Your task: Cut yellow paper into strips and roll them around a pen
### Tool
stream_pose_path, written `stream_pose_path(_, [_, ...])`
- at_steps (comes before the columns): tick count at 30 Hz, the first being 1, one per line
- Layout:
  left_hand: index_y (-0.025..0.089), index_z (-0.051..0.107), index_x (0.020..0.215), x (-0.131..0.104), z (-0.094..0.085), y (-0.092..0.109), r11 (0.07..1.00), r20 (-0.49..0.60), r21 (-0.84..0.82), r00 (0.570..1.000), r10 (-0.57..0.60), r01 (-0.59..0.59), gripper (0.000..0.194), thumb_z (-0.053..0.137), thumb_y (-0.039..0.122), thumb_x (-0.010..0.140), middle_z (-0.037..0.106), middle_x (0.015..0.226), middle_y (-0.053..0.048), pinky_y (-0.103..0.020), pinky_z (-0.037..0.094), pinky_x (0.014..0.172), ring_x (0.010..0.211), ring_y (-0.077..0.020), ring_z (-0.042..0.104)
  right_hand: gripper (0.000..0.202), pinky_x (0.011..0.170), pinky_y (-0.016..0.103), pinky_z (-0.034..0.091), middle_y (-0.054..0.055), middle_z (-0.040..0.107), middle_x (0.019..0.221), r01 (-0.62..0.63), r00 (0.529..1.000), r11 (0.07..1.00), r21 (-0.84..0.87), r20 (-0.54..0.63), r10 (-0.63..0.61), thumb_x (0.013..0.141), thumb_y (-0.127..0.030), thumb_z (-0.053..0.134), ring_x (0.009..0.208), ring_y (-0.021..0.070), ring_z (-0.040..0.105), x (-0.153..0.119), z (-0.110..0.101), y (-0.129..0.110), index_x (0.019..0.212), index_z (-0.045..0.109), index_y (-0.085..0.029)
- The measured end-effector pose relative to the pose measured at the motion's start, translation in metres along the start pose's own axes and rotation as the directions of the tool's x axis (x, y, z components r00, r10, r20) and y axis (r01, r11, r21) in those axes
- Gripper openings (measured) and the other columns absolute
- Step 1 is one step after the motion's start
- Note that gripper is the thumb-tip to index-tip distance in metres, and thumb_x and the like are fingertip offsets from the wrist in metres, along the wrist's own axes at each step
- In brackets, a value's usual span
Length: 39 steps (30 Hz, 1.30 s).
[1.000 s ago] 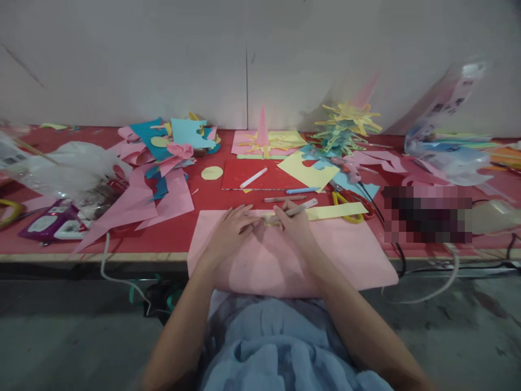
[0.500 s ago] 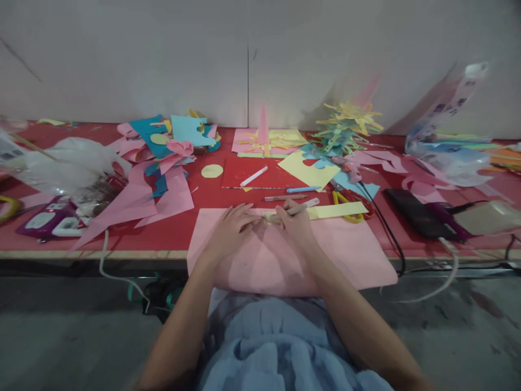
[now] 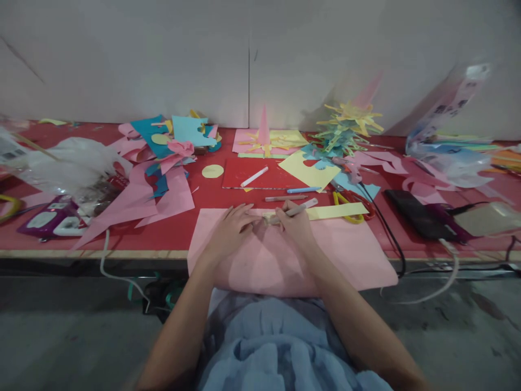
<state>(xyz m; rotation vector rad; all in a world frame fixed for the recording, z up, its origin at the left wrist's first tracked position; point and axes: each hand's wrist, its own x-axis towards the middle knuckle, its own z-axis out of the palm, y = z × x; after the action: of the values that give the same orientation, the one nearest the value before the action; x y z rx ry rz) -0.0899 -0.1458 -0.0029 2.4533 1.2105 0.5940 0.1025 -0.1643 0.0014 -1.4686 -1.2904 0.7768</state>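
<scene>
A large pink sheet (image 3: pixel 260 260) lies at the table's front and hangs over the edge. My left hand (image 3: pixel 232 231) lies on its upper left part, fingers spread, the fingertips near the left end of a pale yellow strip (image 3: pixel 337 210). My right hand (image 3: pixel 295 222) is closed around a light-coloured pen (image 3: pixel 305 206), its lower end at the strip's left part. The strip runs rightward from under this hand, over the yellow handle of a pair of scissors (image 3: pixel 355 218). Small details at the pen tip are blurred.
Behind the hands lie a white marker (image 3: pixel 254 176), a blue pen (image 3: pixel 303 189) and a yellow cut sheet (image 3: pixel 311 171). A fringed paper tree (image 3: pixel 345 127) stands back right. To the right are a black phone (image 3: pixel 419 213) and cables; a purple-white device (image 3: pixel 52 218) sits left.
The pen in my right hand has shifted slightly, its upper end a little to the left. My left hand stays about where it was.
</scene>
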Motion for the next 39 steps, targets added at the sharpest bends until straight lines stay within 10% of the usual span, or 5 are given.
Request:
stream_pose_path(21, [0.028, 0.065, 0.115, -0.0002, -0.003, 0.0, 1.0, 0.042, -0.007, 0.999, -0.024, 0.024, 0.035, 0.043, 0.017, 0.091, 0.043, 0.146, -0.003, -0.046, 0.024, 0.115, 0.137, -0.0208, 0.035, 0.034, 0.05, 0.024, 0.034, -0.008, 0.038, 0.044, -0.026, 0.999, 0.985, 0.173, -0.033, 0.032, 0.08, -0.039, 0.058, 0.045, 0.0097, 0.038, -0.0003, 0.0008, 0.004, 0.059, 0.038, -0.022])
stream_pose_path(31, [0.031, 0.064, 0.116, -0.0013, -0.0033, 0.0014, 1.0, 0.039, -0.014, 0.999, 0.001, -0.001, 0.036, 0.04, 0.018, 0.093, 0.045, 0.145, 0.0, -0.045, 0.025, 0.115, 0.136, -0.019, 0.036, 0.026, 0.058, 0.024, 0.046, -0.006, 0.046, 0.063, 0.146, 0.942, 0.939, 0.311, -0.333, -0.036, 0.088, -0.048, 0.054, 0.055, 0.0095, 0.047, -0.0045, -0.0059, 0.0007, 0.083, 0.05, -0.023])
stream_pose_path(39, [0.03, 0.064, 0.115, -0.0009, -0.0053, 0.0041, 1.0, 0.038, -0.017, 0.999, -0.004, 0.004, 0.036, 0.041, 0.017, 0.091, 0.049, 0.141, 0.0, -0.046, 0.025, 0.115, 0.137, -0.0192, 0.036, 0.027, 0.054, 0.024, 0.044, -0.003, 0.061, 0.07, 0.17, 0.964, 0.922, 0.349, -0.255, -0.081, 0.09, -0.051, 0.047, 0.055, 0.0104, 0.053, -0.0061, -0.0053, 0.0046, 0.09, 0.047, -0.024])
